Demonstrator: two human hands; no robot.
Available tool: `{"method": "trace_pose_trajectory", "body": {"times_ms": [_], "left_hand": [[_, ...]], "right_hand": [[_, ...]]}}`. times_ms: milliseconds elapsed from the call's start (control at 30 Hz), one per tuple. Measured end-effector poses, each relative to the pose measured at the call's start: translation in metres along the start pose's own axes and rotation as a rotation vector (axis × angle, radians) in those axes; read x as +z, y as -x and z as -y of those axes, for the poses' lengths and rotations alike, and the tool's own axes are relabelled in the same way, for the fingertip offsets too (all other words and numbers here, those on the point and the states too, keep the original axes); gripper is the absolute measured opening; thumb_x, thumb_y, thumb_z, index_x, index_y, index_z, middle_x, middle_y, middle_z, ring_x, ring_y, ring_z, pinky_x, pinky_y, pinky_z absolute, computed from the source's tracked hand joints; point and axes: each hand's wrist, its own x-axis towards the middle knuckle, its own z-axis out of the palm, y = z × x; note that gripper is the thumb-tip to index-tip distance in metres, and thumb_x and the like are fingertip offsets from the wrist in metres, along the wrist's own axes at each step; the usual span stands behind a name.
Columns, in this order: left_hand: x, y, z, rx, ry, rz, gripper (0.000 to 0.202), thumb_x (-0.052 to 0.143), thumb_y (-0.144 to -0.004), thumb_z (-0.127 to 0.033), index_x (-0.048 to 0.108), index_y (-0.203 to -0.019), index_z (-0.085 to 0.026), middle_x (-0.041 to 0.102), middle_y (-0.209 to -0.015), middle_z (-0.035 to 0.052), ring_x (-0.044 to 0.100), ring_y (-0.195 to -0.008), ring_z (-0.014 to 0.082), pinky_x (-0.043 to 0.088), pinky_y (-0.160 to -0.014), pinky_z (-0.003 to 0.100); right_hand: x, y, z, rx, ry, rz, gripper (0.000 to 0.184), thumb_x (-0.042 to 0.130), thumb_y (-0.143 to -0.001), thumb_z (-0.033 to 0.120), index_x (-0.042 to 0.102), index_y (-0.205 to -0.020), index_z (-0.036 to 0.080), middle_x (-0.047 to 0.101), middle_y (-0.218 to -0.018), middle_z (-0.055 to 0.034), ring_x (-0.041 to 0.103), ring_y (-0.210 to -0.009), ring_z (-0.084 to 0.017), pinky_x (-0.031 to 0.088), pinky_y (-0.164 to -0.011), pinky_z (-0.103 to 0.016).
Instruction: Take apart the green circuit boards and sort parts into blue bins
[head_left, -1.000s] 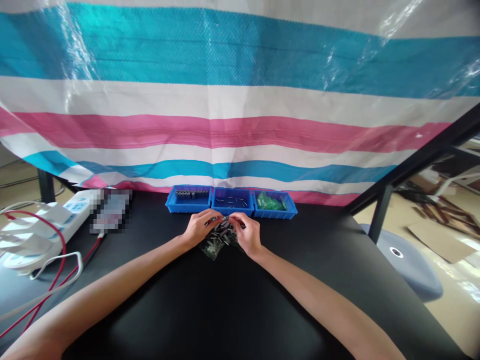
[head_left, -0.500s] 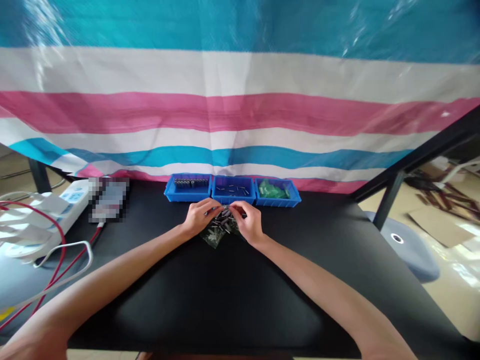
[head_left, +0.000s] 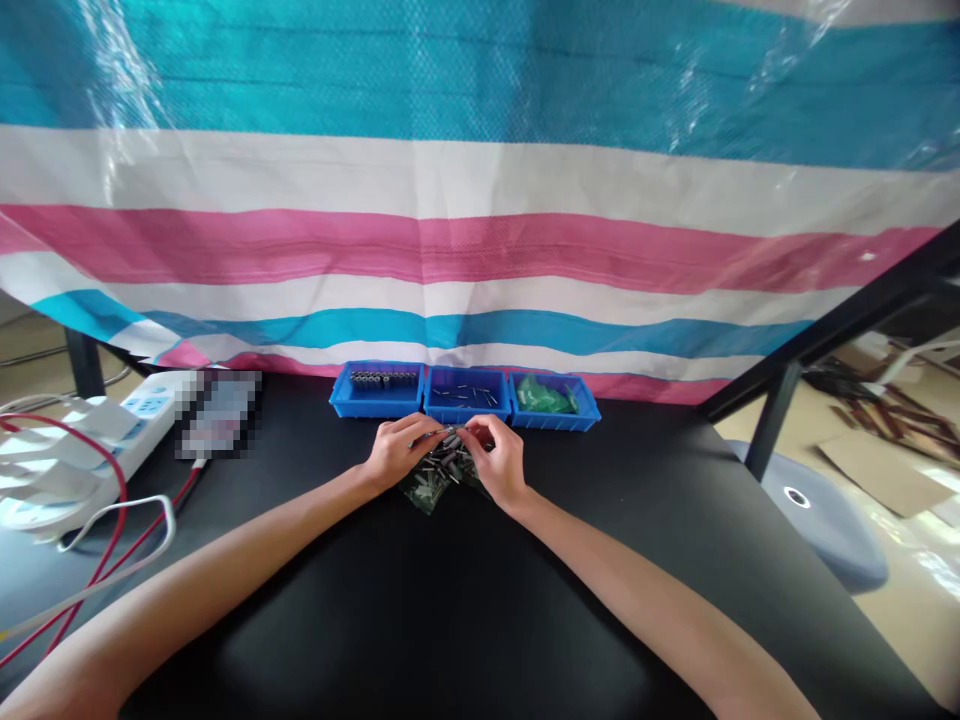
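My left hand (head_left: 400, 449) and my right hand (head_left: 500, 458) meet above a heap of small metal pins (head_left: 448, 464). The heap lies on a dark green plastic bag (head_left: 429, 496) on the black table. Fingertips of both hands are pinched close together around a small silvery metal part (head_left: 451, 430). It is too small to tell its exact kind. Right behind my hands stands the middle blue bin (head_left: 466, 413), with several thin metal pins lying loose inside.
The left blue bin (head_left: 375, 409) holds a row of short metal cylinders, the right blue bin (head_left: 556, 419) green plastic bags (head_left: 546, 395). At left lie a white power strip (head_left: 150, 402), cables and a blurred-out device (head_left: 219, 412). A striped sheet (head_left: 480, 250) hangs behind the table.
The whole view has shifted, so table and bins sit slightly lower in the picture. My hands stay pinched together over the metal heap, with small finger movements.
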Motion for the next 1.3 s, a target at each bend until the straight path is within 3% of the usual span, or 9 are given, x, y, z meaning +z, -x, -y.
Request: {"method": "trace_pose_trajectory", "body": {"times_ms": [567,833,1033,1300], "left_hand": [[0.0000,0.0019,0.0015,0.043,-0.017,-0.006,0.011,0.061,-0.088,-0.021,0.070,-0.093,-0.018,0.071,-0.086,0.0032,0.066,-0.072,0.0100,0.051,-0.066,0.018],[0.0002,0.0010,0.0011,0.026,0.007,-0.027,0.010,0.061,-0.088,-0.021,0.070,-0.091,-0.017,0.071,-0.083,0.0038,0.066,-0.071,0.0104,0.051,-0.067,0.018],[-0.0009,-0.0007,-0.0013,-0.007,0.021,-0.045,0.009,0.062,-0.087,-0.020,0.070,-0.090,-0.017,0.072,-0.084,0.0038,0.067,-0.073,0.0106,0.052,-0.069,0.018],[-0.0018,0.0007,-0.0018,0.042,-0.032,-0.070,0.018,0.058,-0.090,-0.024,0.069,-0.103,-0.019,0.074,-0.093,0.0056,0.070,-0.081,0.0139,0.056,-0.071,0.021]], "right_hand": [[-0.0006,-0.0003,0.0003,0.004,0.027,-0.002,0.021,0.059,-0.088,0.036,0.059,-0.076,0.020,0.061,-0.069,-0.0001,0.056,-0.059,-0.014,0.047,-0.061,-0.025],[-0.0007,-0.0005,0.0005,0.021,-0.003,-0.006,0.017,0.059,-0.089,0.035,0.063,-0.092,0.019,0.064,-0.076,-0.0014,0.059,-0.063,-0.014,0.048,-0.064,-0.025],[-0.0014,-0.0011,0.0022,-0.002,-0.004,0.048,0.017,0.056,-0.091,0.032,0.062,-0.082,0.019,0.063,-0.075,-0.0014,0.058,-0.064,-0.014,0.047,-0.063,-0.025],[-0.0012,-0.0006,0.0007,-0.016,0.034,0.097,0.019,0.057,-0.089,0.034,0.063,-0.080,0.019,0.063,-0.072,-0.0016,0.057,-0.060,-0.014,0.047,-0.060,-0.025]]}}
